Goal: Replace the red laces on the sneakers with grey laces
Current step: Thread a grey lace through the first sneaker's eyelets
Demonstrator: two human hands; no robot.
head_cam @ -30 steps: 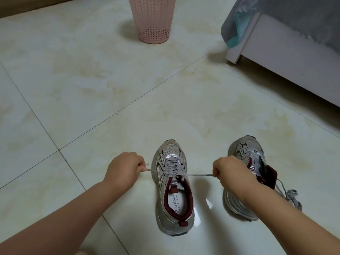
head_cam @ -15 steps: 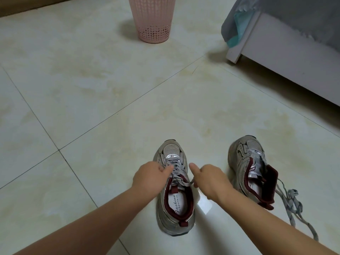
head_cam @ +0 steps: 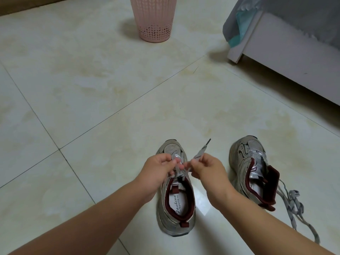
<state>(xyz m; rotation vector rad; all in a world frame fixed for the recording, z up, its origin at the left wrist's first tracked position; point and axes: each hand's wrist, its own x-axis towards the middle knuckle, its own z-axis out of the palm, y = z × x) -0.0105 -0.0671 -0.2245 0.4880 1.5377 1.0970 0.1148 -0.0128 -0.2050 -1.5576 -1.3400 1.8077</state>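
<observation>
Head view: both hands meeting over the left sneaker (head_cam: pixel 175 199); right hand (head_cam: pixel 206 168) pinching grey lace (head_cam: pixel 199 153) end pointing upper right, left hand (head_cam: pixel 158 168) pinching the other strand.

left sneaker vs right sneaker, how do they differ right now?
The left sneaker stands upright, grey lace threaded through its eyelets, both hands on the lace ends: left hand, right hand. The right sneaker leans on its side, tongue flopped out, its lace loose on the floor. Same grey body, maroon lining.
</observation>
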